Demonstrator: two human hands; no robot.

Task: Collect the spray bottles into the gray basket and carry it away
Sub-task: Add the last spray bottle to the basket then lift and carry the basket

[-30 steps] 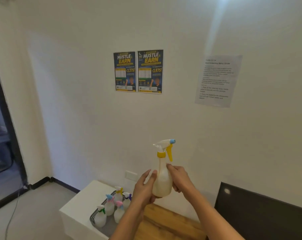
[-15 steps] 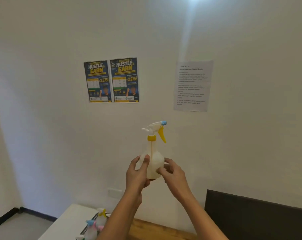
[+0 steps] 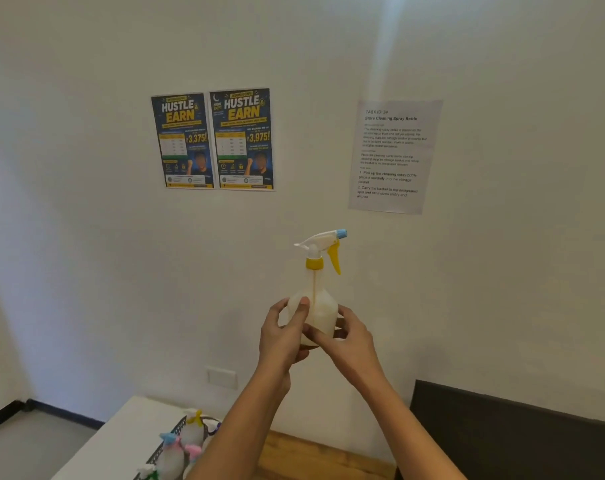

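Note:
A translucent white spray bottle [image 3: 320, 289] with a yellow collar, yellow trigger and blue nozzle is held upright in front of the wall at chest height. My left hand [image 3: 283, 336] grips its lower body from the left, thumb up against the front. My right hand [image 3: 342, 336] holds the base from the right, fingers curled round it. At the bottom left the gray basket [image 3: 171, 441] stands on a white table [image 3: 121, 441] and holds several spray bottles [image 3: 180, 448] with yellow, blue, pink and green heads. My left forearm hides part of the basket.
Two blue posters [image 3: 212, 140] and a printed task sheet [image 3: 393, 155] hang on the white wall. A wooden surface [image 3: 322, 459] lies beside the white table. A dark panel [image 3: 516, 434] fills the bottom right. A black skirting [image 3: 34, 410] runs along the floor at left.
The view first swung right and up, hiding the left doorway and most of the basket, then drifted back a little. Both hands keep holding the same bottle, gripping lower on its body than a second ago.

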